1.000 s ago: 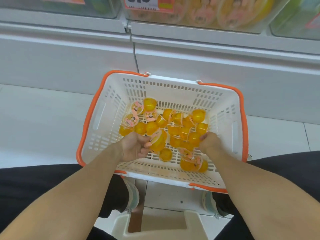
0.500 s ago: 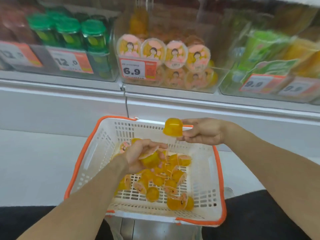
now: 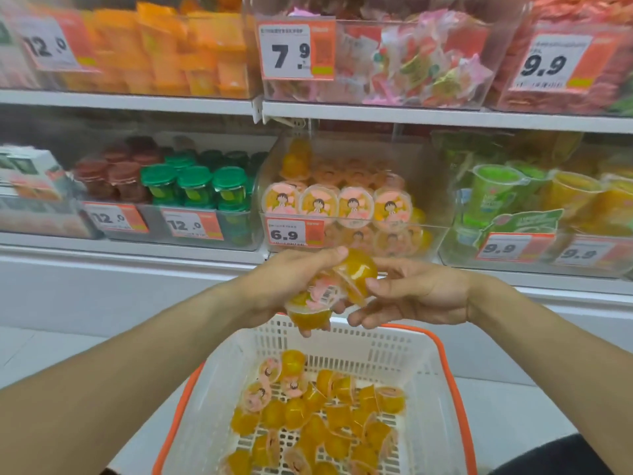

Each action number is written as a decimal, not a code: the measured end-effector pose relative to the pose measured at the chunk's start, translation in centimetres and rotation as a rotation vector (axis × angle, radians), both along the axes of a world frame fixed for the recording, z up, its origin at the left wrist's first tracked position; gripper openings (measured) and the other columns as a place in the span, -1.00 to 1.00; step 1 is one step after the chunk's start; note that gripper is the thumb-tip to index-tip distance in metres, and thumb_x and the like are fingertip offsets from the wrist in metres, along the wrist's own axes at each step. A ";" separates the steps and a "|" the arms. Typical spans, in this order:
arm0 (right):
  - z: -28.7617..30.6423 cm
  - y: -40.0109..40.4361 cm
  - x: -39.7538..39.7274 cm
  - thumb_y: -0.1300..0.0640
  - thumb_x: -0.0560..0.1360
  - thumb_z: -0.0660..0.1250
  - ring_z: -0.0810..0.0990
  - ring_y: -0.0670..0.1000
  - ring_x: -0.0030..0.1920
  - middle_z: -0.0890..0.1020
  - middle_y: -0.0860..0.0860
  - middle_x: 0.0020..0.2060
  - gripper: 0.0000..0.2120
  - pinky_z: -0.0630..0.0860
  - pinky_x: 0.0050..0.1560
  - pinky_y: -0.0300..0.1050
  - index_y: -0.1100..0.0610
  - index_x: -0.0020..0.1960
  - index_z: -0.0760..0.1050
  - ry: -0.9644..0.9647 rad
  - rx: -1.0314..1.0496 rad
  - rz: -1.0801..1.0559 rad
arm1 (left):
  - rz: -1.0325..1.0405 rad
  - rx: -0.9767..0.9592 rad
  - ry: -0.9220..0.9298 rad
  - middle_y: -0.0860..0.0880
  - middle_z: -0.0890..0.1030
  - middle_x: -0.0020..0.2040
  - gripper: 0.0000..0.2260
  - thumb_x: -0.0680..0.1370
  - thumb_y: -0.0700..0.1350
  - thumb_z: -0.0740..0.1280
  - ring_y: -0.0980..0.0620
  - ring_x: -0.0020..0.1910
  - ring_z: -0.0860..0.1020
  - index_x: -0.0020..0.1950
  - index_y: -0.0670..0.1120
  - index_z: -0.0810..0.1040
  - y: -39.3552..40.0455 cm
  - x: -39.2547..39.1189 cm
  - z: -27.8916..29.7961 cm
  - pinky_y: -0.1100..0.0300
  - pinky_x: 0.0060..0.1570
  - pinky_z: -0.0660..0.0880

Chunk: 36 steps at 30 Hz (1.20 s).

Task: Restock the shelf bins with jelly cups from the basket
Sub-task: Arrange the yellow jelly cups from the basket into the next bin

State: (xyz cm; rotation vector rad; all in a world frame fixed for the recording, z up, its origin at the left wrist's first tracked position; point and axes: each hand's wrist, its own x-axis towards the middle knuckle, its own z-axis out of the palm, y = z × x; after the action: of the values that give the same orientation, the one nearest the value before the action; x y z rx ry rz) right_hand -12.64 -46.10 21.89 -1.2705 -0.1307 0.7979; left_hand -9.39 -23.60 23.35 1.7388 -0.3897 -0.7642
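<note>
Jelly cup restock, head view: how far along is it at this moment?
Done: the clear shelf bin behind the 6.9 price tag already shows rows of orange jelly cups with pink cartoon lids. In hand: the left hand grips several cups, and the right hand pinches one orange cup beside them, below the bin. Left: many cups still cover the floor of the white orange-rimmed basket.
</note>
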 end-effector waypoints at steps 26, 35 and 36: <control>3.2 2.7 7.4 0.09 0.49 0.41 0.63 0.18 -0.01 0.66 0.23 0.05 -0.58 0.58 0.08 0.08 0.30 0.26 0.52 -0.306 0.000 -0.672 | 0.347 -0.082 0.060 -0.17 0.62 -0.18 -0.80 0.60 -0.04 0.31 -0.16 -0.35 0.63 0.03 -0.17 0.59 -1.1 2.7 -1.2 0.02 -0.41 0.58; 4.9 7.6 19.2 -0.21 0.10 0.66 0.70 0.11 -0.10 0.68 0.11 -0.01 -0.25 0.66 -0.11 0.01 0.19 0.11 0.52 -0.486 -0.784 -0.988 | 0.472 -0.190 0.151 -0.21 0.69 -0.09 -0.76 0.59 0.02 0.28 -0.14 -0.30 0.64 0.03 -0.11 0.62 0.7 4.2 -0.3 0.05 -0.41 0.58; 4.8 8.1 20.0 -0.23 0.13 0.65 0.68 0.12 -0.03 0.66 0.10 0.01 -0.23 0.63 -0.08 0.00 0.21 0.12 0.51 -0.503 -0.900 -0.969 | 0.474 -0.194 0.146 -0.20 0.69 -0.10 -0.76 0.59 0.02 0.27 -0.14 -0.30 0.64 0.02 -0.11 0.63 0.9 4.3 -0.3 0.05 -0.40 0.58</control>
State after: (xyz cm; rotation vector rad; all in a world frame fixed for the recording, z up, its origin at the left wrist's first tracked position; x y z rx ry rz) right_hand 7.38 -37.97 26.69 -2.0892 0.4737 -0.3880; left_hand -5.09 -22.69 23.00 1.5003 0.0512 -0.4857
